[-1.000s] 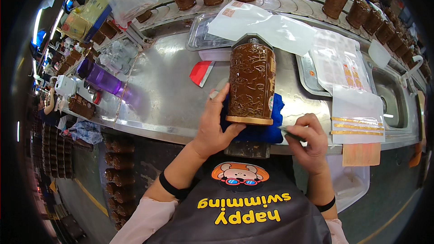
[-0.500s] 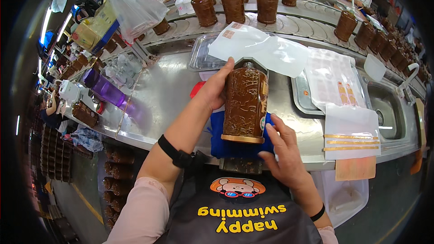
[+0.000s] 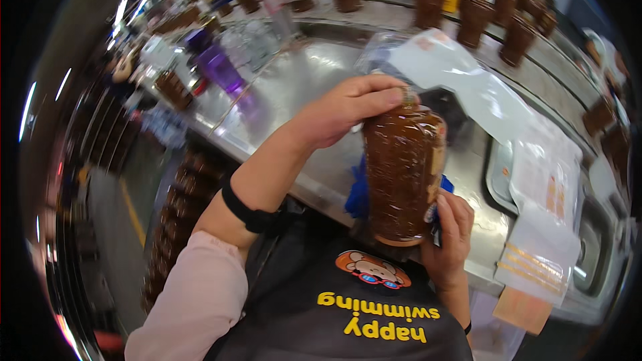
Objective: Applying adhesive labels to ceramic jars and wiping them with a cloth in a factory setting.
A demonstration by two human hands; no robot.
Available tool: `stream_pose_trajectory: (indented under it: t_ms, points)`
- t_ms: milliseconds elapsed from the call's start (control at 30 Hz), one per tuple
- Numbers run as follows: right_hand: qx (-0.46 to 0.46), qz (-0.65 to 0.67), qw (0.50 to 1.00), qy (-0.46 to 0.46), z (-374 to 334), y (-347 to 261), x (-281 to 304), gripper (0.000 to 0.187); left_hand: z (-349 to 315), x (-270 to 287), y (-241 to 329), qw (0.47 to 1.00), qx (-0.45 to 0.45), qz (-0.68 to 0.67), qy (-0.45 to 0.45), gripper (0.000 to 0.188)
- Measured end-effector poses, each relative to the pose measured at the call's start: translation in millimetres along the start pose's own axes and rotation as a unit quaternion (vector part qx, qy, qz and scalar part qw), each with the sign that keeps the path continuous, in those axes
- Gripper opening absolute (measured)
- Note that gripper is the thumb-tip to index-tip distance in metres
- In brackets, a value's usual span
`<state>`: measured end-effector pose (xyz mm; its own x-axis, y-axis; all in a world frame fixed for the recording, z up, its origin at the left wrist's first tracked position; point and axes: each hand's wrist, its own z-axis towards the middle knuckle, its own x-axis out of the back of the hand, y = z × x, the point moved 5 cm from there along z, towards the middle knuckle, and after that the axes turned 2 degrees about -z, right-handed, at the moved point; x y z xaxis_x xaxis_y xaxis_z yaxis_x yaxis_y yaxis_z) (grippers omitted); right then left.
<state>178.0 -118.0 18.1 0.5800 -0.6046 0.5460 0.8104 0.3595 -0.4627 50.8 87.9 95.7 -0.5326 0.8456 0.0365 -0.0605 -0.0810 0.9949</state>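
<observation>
A large brown embossed bottle (image 3: 401,177) stands nearly upright in front of my apron, its clear neck at the top. My left hand (image 3: 354,108) is closed round that neck, thumb and fingers at the top of the bottle. Low on the bottle's right side, beside its label, my right hand (image 3: 449,235) holds it with bent fingers. The bottle's base is a lighter tan band, blurred by motion. Behind it a blue cloth (image 3: 358,194) shows at both sides. A dark block (image 3: 445,110) is partly visible behind the bottle's shoulder.
White sheets (image 3: 461,80) and a sticker sheet (image 3: 548,174) lie on the steel counter (image 3: 314,70) to the right. A sink (image 3: 594,254) is at the far right. A purple bottle (image 3: 217,67) stands at left. Brown bottles (image 3: 476,20) line the conveyor behind.
My left hand has moved from the bottle's shoulder up to its neck. My right hand has come onto the bottle's lower side. The bottle is nearer me, and the view has turned left.
</observation>
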Motion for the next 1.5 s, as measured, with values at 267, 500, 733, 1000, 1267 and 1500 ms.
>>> stream_pose_trajectory:
  t_ms: [267, 500, 733, 1000, 1267, 1500]
  points:
    - [0.134, 0.038, 0.989, -0.049, 39, -31, -2, 0.048, -132, 31, 26, 0.979, -0.065, 0.074, 0.180, 0.031]
    - [0.262, 0.149, 0.929, -0.213, 52, -111, -94, 0.055, -324, 25, 13, 0.875, -0.076, 0.053, 0.476, 0.024]
    - [0.085, 0.239, 0.864, -0.436, 36, -130, -220, 0.042, -486, 26, -30, 0.662, 0.059, 0.378, 0.644, 0.024]
    - [-0.483, 0.437, 0.660, -0.374, -28, -69, -270, 0.049, -720, 54, -154, 0.402, 0.271, 0.484, 0.729, 0.025]
    - [-0.509, 0.599, 0.548, -0.287, -24, -54, -287, 0.048, -953, 89, -229, 0.211, 0.412, 0.416, 0.783, 0.030]
    - [-0.497, 0.590, 0.572, -0.277, -23, -38, -289, 0.047, -1044, 158, -247, 0.129, 0.468, 0.316, 0.815, 0.037]
